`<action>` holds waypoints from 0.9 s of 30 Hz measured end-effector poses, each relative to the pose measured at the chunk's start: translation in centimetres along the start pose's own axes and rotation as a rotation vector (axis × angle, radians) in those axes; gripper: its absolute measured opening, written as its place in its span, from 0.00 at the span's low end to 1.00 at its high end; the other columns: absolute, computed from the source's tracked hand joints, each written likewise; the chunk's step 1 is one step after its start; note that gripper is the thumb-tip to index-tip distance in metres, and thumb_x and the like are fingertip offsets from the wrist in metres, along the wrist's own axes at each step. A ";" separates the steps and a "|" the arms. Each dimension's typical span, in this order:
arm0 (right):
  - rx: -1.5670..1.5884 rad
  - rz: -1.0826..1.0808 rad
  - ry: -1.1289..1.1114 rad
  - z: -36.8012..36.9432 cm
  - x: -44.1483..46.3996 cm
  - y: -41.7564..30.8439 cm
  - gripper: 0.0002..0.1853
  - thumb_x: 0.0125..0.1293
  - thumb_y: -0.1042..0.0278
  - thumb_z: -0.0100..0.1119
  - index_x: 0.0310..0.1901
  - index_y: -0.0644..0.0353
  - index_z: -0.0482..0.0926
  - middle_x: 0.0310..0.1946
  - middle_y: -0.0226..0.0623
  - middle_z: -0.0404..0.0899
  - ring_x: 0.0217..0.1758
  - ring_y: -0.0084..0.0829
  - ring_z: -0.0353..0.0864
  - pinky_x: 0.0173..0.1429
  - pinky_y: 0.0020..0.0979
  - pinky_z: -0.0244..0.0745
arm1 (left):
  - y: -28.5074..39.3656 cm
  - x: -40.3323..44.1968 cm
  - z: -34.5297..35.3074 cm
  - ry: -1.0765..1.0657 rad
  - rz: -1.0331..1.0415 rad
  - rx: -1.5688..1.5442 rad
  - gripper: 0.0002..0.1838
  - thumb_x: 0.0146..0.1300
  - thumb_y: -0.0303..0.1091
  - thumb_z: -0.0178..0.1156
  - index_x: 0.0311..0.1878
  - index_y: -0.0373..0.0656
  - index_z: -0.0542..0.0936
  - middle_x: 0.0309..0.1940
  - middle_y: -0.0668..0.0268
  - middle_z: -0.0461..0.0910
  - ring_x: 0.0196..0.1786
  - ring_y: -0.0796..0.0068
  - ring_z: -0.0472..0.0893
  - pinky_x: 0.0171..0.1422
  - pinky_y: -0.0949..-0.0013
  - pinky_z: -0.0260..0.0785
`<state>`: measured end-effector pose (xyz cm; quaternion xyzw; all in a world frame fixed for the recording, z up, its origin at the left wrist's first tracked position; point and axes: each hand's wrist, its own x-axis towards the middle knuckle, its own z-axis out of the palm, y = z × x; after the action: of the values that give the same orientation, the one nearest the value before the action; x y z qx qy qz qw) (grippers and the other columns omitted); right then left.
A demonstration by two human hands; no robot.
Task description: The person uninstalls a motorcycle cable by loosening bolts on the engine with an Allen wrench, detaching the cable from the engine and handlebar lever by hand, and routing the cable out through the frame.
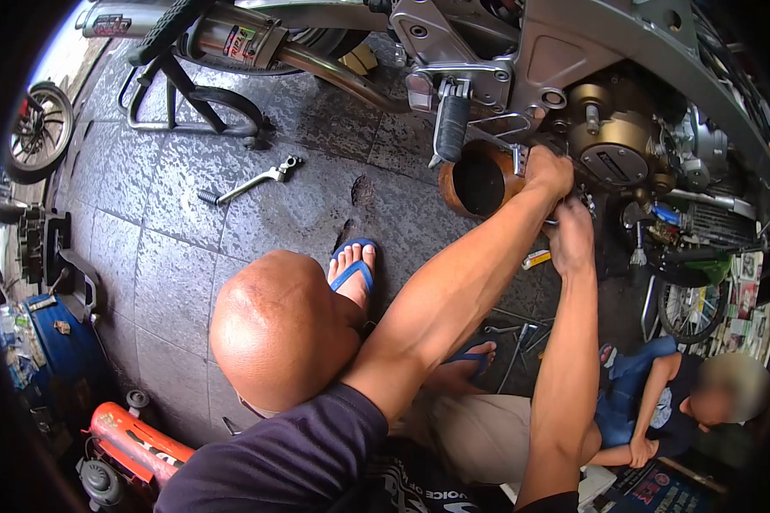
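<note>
Beneath the gold engine cover of a motorcycle, my left hand is closed, its fingers curled against the lower engine area. A shiny metal end shows just beside it; whatever the hand grips is hidden. Slightly lower, my right hand reaches up with bent fingers, close to the left one. Its fingertips are blurred and partly in shadow, around something small I cannot make out. An orange-brown round container with a dark inside stands left of my hands, under the rubber footpeg.
A kick-start lever lies on the tiled floor by the centre stand. Several wrenches and a small yellow-and-white tube lie near my feet. Another person sits at right. A red cylindrical tank stands lower left.
</note>
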<state>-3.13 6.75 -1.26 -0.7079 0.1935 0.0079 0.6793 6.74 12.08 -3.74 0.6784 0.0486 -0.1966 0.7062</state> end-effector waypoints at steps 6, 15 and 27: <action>-1.201 -0.311 0.105 -0.4 -1.3 -2.6 0.16 0.59 0.77 0.55 0.49 0.73 0.74 0.38 0.64 0.79 0.47 0.61 0.79 0.50 0.48 0.74 | -1.2 0.0 0.6 0.006 -0.114 -0.326 0.19 0.60 0.38 0.66 0.43 0.27 0.82 0.44 0.44 0.84 0.51 0.50 0.84 0.55 0.57 0.73; -0.051 0.300 -0.063 -3.5 0.5 -3.4 0.09 0.69 0.63 0.55 0.45 0.58 0.78 0.37 0.31 0.82 0.39 0.26 0.80 0.45 0.30 0.70 | -2.5 0.2 1.3 0.034 -0.006 -0.268 0.11 0.68 0.34 0.60 0.37 0.33 0.82 0.31 0.59 0.82 0.33 0.70 0.80 0.39 0.63 0.72; -0.249 0.278 -0.035 -2.9 1.5 -3.2 0.07 0.66 0.60 0.62 0.38 0.53 0.80 0.26 0.21 0.78 0.26 0.15 0.71 0.31 0.20 0.61 | -0.9 -1.3 -0.3 -0.082 -0.075 -0.310 0.16 0.62 0.40 0.66 0.34 0.32 0.83 0.32 0.50 0.85 0.36 0.57 0.85 0.44 0.58 0.74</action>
<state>-1.61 3.56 1.59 -0.7525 0.2753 0.1380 0.5821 5.31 12.69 -4.22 0.5503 0.0746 -0.2404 0.7961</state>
